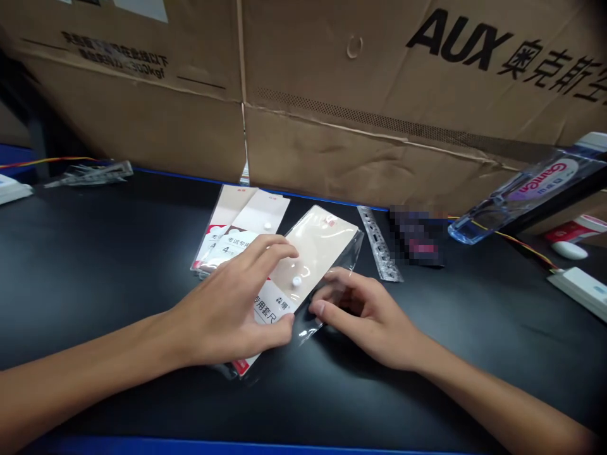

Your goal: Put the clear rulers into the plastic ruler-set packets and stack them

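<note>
The right hand (374,319) pinches the clear sleeve (351,256) edging the packet (318,243), while the left hand (232,303), thumb and fingers wide, spans that packet, "森珊" readable, "专用套尺" partly covered. Behind the left fingers, 2 overlapping packets (260,212) show "考试专用" and "4", partly hidden. Beyond the right hand are a pixelated dark item (417,237), a "Ganten" bottle (531,189) and, farthest, a carton (327,69) marked "AUX 奥克斯空", cut off rightward.

The light is soft and rather subdued, dimming toward the upper corners; white glare streaks the clear-wrapped packet (315,249), and a soft shadow lies on the black tabletop (474,328) beneath the right hand (374,319). Small print on the cardboard (308,145) blurs at upper left, and one dark item (417,237) is pixelated (coarse square blocks hide its detail)
</note>
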`<state>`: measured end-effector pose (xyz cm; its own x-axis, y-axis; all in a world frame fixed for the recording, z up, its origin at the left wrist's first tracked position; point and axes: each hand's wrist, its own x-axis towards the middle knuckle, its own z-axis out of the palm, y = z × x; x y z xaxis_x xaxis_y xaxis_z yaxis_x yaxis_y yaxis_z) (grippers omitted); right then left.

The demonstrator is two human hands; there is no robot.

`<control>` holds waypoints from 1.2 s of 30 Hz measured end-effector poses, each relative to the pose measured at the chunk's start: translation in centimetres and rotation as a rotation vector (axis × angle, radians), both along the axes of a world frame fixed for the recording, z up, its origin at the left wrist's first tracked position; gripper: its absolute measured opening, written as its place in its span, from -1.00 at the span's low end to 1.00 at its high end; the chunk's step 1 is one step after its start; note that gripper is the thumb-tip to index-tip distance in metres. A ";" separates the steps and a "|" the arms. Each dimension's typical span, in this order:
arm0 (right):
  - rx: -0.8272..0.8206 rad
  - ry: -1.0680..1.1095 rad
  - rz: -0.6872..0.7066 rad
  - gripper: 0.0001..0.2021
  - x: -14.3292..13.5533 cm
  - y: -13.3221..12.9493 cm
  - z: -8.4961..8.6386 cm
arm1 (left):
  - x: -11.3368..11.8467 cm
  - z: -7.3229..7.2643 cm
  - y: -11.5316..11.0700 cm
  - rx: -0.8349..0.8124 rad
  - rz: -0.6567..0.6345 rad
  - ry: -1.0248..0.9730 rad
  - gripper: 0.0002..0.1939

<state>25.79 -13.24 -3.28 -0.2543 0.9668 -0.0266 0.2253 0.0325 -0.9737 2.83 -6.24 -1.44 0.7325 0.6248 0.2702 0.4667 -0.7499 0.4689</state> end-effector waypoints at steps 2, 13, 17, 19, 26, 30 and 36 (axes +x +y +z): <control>0.001 0.005 -0.001 -0.89 0.0 0.0 0.0 | 0.0 0.1 0.0 0.013 0.012 0.008 -0.35; 0.004 -0.064 -0.006 -0.89 0.0 -0.1 0.1 | -0.1 -0.1 0.0 -0.044 -0.009 0.053 -0.34; -0.006 -0.065 -0.007 -0.88 -0.1 -0.1 0.1 | 0.0 0.2 0.0 -0.048 -0.020 0.028 -0.36; -0.003 -0.069 -0.008 -0.88 -0.1 -0.1 0.1 | 0.0 0.2 0.0 -0.054 -0.023 0.019 -0.37; 0.005 0.024 -0.034 -0.84 0.0 -0.3 -0.5 | 0.0 -0.1 0.0 -0.043 -0.002 0.002 -0.36; -0.014 0.094 -0.065 -0.83 0.0 -0.2 0.0 | 0.1 0.2 0.1 -0.074 0.022 -0.035 -0.37; -0.042 0.131 -0.111 -0.78 0.0 0.0 0.4 | 0.1 0.2 0.0 -0.213 0.096 -0.106 -0.41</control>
